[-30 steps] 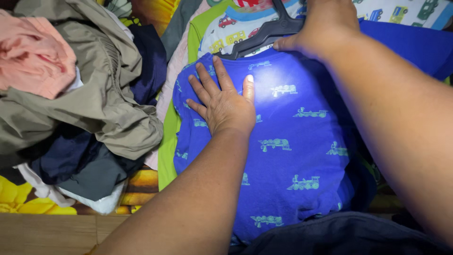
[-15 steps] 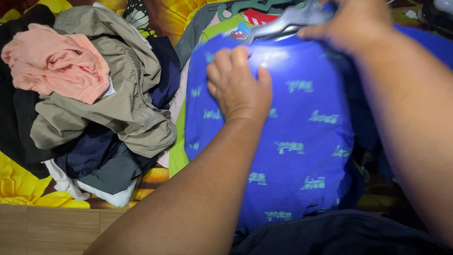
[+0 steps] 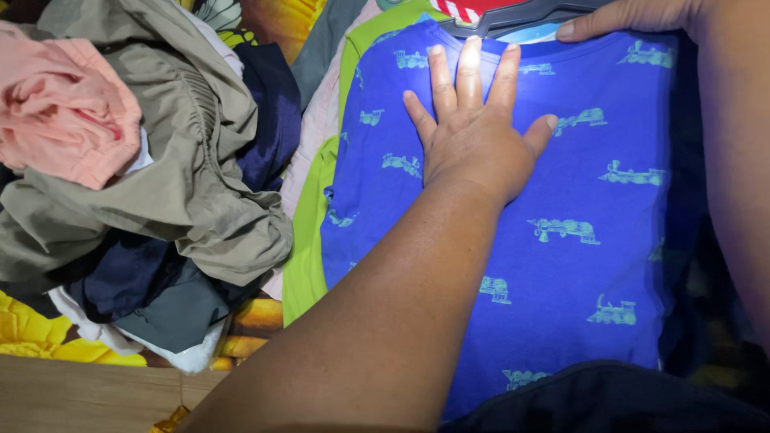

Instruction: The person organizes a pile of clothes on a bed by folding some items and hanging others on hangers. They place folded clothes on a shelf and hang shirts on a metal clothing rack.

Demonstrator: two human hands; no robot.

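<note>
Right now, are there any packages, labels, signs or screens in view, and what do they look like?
None in view: no package, label, sign or screen.
Only printed fabric: a blue shirt with pale green train pictures, under the left hand.
The right hand touches its collar by a dark hanger.

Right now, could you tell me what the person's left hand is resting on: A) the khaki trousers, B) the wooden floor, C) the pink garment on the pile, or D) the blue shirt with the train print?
D: the left hand lies flat, fingers spread, on the blue shirt with the train print, apart from the clothes pile.
</note>
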